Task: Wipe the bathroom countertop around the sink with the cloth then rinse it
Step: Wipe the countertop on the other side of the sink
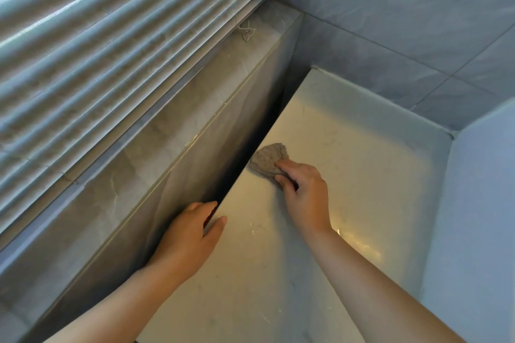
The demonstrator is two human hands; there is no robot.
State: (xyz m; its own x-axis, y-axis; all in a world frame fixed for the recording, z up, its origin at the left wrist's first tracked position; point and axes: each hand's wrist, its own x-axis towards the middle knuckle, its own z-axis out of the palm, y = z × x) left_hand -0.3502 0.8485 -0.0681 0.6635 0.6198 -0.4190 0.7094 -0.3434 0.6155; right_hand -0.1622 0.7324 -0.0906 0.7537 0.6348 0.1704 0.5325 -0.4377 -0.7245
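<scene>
A bunched grey-brown cloth (267, 159) lies on the pale glossy countertop (348, 147), close to its left edge. My right hand (303, 195) presses down on the near side of the cloth, fingers curled over it. My left hand (192, 234) grips the countertop's left edge, thumb on top and fingers reaching into the dark gap beside it. The sink is out of view.
A tiled ledge (172, 131) runs along the left, under slatted window blinds (111, 36) with a hanging cord (246, 32). Blue-grey tiled walls (404, 22) close the far side. A raised pale panel (479, 217) bounds the right. A narrow dark gap (250, 153) separates countertop and ledge.
</scene>
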